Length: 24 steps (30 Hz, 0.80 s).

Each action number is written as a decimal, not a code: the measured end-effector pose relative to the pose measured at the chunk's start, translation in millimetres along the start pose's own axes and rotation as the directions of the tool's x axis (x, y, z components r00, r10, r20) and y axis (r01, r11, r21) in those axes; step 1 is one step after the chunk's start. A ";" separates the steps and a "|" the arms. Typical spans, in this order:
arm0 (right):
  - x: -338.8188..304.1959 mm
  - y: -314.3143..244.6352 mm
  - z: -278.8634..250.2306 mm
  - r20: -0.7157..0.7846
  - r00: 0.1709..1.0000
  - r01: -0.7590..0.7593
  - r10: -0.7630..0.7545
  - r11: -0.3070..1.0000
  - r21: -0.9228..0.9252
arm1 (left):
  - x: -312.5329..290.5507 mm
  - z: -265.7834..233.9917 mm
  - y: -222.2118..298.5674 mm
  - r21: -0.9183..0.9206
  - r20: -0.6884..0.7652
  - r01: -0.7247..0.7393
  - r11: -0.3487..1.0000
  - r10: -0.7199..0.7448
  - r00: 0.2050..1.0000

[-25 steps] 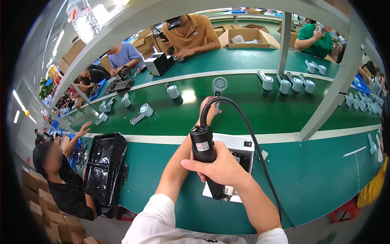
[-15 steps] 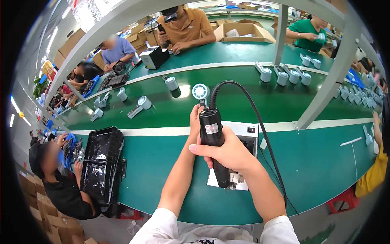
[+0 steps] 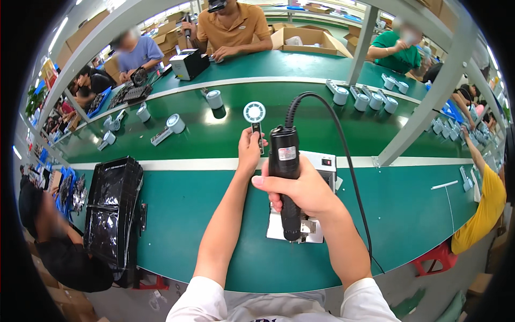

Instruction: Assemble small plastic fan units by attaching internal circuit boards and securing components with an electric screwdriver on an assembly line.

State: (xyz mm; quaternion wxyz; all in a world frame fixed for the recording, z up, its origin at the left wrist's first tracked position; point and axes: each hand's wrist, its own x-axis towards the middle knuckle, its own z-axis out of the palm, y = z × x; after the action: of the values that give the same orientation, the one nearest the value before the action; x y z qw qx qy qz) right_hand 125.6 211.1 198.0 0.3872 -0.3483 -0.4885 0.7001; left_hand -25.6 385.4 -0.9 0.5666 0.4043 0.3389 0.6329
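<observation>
My right hand is wrapped round a black electric screwdriver, held upright with its bit down and its cable looping off the top. My left hand reaches forward over the green conveyor belt, closed on the handle of a small handheld fan. The fan's round pale head points away from me, and dark inner parts show along its handle. Below and behind the screwdriver stands a white box-shaped machine with a switch, partly hidden by my right hand. A metal fixture sits by the screwdriver's tip.
Several fans, one pale blue-grey fan among them, lie along the belt. A black plastic-lined bin is at left. A grey post rises at right. Co-workers sit across and at both sides; a yellow sleeve reaches in at right.
My left hand has moved forward and left with the fan, away from the screwdriver and out over the belt. The whole view has shifted slightly. The screwdriver stays in my right hand.
</observation>
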 end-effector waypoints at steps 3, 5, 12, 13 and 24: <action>0.7 1.4 -0.7 -0.009 1.000 0.000 0.000 1.000 0.010 | -4.9 9.9 3.9 0.158 -0.013 -0.064 0.985 0.067 0.998; 3.8 2.7 3.6 0.013 1.000 0.016 -0.016 1.000 0.005 | -3.0 -1.4 1.3 0.157 -0.017 -0.080 0.984 0.083 0.996; 3.2 0.3 5.8 -0.046 0.999 0.004 -0.004 1.000 0.000 | -2.7 12.5 12.0 0.217 -0.066 -0.110 0.970 0.127 0.990; 3.8 0.0 6.2 -0.033 0.999 0.010 -0.010 1.000 -0.011 | -4.4 12.8 13.7 0.214 -0.074 -0.108 0.971 0.127 0.989; 6.1 -0.1 11.4 -0.032 0.999 -0.011 0.011 1.000 -0.004 | -7.5 8.8 19.2 0.184 -0.089 -0.109 0.977 0.127 0.988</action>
State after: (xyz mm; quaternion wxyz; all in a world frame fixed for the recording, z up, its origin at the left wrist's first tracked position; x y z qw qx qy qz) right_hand 112.9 211.8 200.7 0.3904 -0.3629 -0.4819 0.6954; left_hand -26.1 375.3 19.1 0.4717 0.4405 0.3977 0.6522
